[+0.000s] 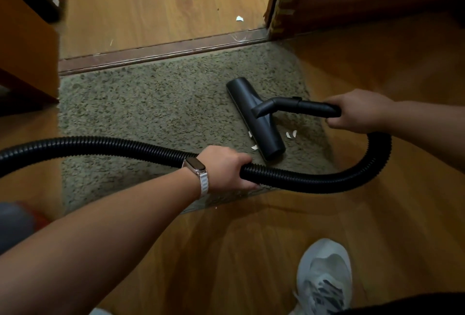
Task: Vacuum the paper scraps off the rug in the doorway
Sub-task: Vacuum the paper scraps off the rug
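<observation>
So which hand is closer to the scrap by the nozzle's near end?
Left. The left hand, on the hose, is beside the scrap; the right hand holds the wand beyond the nozzle.

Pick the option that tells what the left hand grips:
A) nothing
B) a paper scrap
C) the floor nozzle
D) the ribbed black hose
D: the left hand is curled round the ribbed black hose above the near edge of the rug, while the right hand holds the rigid tube.
</observation>
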Tool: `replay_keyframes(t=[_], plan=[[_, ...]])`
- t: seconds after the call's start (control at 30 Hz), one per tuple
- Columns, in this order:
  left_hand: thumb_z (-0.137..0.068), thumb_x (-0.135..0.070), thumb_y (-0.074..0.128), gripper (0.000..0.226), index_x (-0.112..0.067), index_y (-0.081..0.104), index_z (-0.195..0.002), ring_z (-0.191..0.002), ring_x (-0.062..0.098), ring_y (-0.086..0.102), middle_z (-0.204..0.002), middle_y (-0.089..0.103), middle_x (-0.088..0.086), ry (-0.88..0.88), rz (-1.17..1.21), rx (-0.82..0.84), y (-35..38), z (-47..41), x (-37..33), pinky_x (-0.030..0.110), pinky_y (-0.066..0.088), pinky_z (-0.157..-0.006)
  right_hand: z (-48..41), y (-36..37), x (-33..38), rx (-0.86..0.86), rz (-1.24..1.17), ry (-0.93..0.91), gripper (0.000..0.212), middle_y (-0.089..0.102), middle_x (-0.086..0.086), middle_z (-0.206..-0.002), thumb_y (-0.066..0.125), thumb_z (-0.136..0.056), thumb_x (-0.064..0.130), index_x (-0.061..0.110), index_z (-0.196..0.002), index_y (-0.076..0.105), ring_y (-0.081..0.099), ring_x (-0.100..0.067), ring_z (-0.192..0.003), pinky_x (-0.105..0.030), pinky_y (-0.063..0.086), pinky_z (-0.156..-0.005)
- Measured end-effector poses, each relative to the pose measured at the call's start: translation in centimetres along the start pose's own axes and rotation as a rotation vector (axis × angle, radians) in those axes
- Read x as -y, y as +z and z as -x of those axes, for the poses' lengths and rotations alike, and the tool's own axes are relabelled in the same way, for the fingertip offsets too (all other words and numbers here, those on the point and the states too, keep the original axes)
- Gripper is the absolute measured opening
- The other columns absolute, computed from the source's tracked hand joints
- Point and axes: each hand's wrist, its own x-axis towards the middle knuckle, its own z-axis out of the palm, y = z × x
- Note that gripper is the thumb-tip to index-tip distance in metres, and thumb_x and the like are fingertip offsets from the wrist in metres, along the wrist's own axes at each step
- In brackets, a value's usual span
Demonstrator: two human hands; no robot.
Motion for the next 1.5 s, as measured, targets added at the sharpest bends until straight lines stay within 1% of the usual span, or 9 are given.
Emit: replay_keyframes(t=[0.23, 0.47, 0.73, 0.93, 1.07, 1.17, 1.33, 1.4, 1.5], plan=[[-0.078, -0.080, 0.049, 0.057, -0.027, 0.058, -0.095, -0.083, 0.022, 0.065, -0.087, 0.067, -0.004, -0.009, -0.052, -0.010, -0.2, -1.1, -1.4, 0.028, 0.038, -0.060, 1.3, 1.5, -2.0, -0.039, 0.066, 0.037, 0.015, 0.061, 0.000, -0.073, 0.054, -0.096, 0.037, 0.030, -0.110, 0.054, 0.059, -0.019, -0.059, -0.031, 0.043, -0.047], [-0.079, -0.078, 0.050, 0.056, -0.027, 0.059, -0.099, -0.078, 0.020, 0.064, -0.083, 0.064, -0.005, 0.002, -0.066, 0.047, -0.8, -0.1, -1.7, 0.031, 0.051, -0.065, 1.9, 1.8, 0.4, -0.060, 0.125, -0.036, 0.010, 0.059, 0.003, -0.075, 0.054, -0.096, 0.037, 0.032, -0.104, 0.049, 0.058, -0.015, -0.062, -0.030, 0.042, -0.048], [-0.076, -0.080, 0.049, 0.057, -0.027, 0.058, -0.093, -0.075, 0.021, 0.065, -0.080, 0.065, -0.005, 0.032, -0.071, 0.052, -1.0, 1.2, -1.3, 0.032, 0.052, -0.064, 1.5, 2.0, 2.4, 0.007, 0.064, -0.092, 0.011, 0.061, 0.003, -0.078, 0.055, -0.096, 0.037, 0.032, -0.106, 0.054, 0.060, -0.016, -0.066, -0.035, 0.049, -0.055], [-0.076, -0.080, 0.051, 0.056, -0.027, 0.059, -0.092, -0.073, 0.021, 0.064, -0.078, 0.065, -0.005, 0.048, -0.068, 0.076, -0.7, 1.6, -0.9, 0.035, 0.055, -0.066, 1.1, 2.6, 3.7, 0.033, 0.079, -0.110, 0.011, 0.060, 0.002, -0.077, 0.054, -0.096, 0.037, 0.029, -0.103, 0.053, 0.058, -0.015, -0.064, -0.029, 0.040, -0.049], [-0.076, -0.079, 0.053, 0.055, -0.027, 0.058, -0.093, -0.074, 0.021, 0.064, -0.080, 0.065, -0.005, 0.045, -0.062, 0.095, -0.7, 1.8, -0.9, 0.033, 0.053, -0.065, 0.9, 2.8, 3.4, 0.042, 0.064, -0.131, 0.010, 0.060, 0.002, -0.077, 0.055, -0.097, 0.037, 0.030, -0.103, 0.053, 0.058, -0.015, -0.065, -0.029, 0.041, -0.051], [-0.076, -0.081, 0.050, 0.056, -0.027, 0.055, -0.090, -0.072, 0.021, 0.063, -0.074, 0.059, -0.006, 0.025, -0.065, 0.076, -0.7, 1.8, -1.3, 0.030, 0.051, -0.062, 1.1, 2.6, 1.7, 0.036, 0.014, -0.086, 0.011, 0.062, 0.003, -0.077, 0.057, -0.095, 0.035, 0.034, -0.105, 0.056, 0.060, -0.015, -0.066, -0.033, 0.048, -0.055], [-0.078, -0.080, 0.050, 0.055, -0.027, 0.054, -0.092, -0.071, 0.019, 0.059, -0.074, 0.056, -0.007, 0.007, -0.046, 0.086, -0.7, 1.4, -2.0, 0.031, 0.052, -0.064, 1.6, 2.0, -0.2, 0.051, -0.014, 0.011, 0.014, 0.061, 0.002, -0.080, 0.057, -0.096, 0.037, 0.032, -0.109, 0.058, 0.059, -0.015, -0.068, -0.028, 0.040, -0.052], [-0.077, -0.080, 0.051, 0.055, -0.028, 0.055, -0.093, -0.074, 0.020, 0.062, -0.078, 0.061, -0.006, 0.008, -0.043, 0.074, -0.6, 1.2, -2.0, 0.031, 0.052, -0.064, 1.6, 2.1, -0.5, 0.051, -0.017, 0.023, 0.015, 0.061, 0.001, -0.080, 0.057, -0.096, 0.038, 0.030, -0.109, 0.059, 0.058, -0.015, -0.067, -0.028, 0.041, -0.053], [-0.077, -0.080, 0.051, 0.055, -0.028, 0.055, -0.092, -0.072, 0.019, 0.061, -0.074, 0.057, -0.007, 0.014, -0.042, 0.069, -0.7, 1.1, -1.9, 0.030, 0.050, -0.061, 1.7, 2.1, -0.7, 0.029, -0.023, 0.031, 0.016, 0.061, 0.001, -0.080, 0.057, -0.095, 0.037, 0.028, -0.108, 0.060, 0.059, -0.016, -0.067, -0.029, 0.042, -0.054]])
